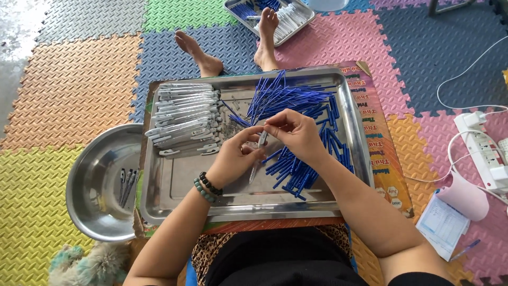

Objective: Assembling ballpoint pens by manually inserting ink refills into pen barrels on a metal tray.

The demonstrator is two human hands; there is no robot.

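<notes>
Soft daylight is flooding the scene evenly, coming brightest from the upper left, where the bare floor [15, 21] is washing out to white. The steel tray [174, 182] and round bowl [95, 175] are throwing dull glare (no hard shadows anywhere). Edges are bending slightly; focus is holding sharp throughout.

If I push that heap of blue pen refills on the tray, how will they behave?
The blue refills look thin, straight and round, so they would probably roll and scatter rather than slide together. They seem light for their length. They lie crisscrossed, so some may snag, and the metal tray's smooth floor likely lets them skid to its raised rim.
</notes>
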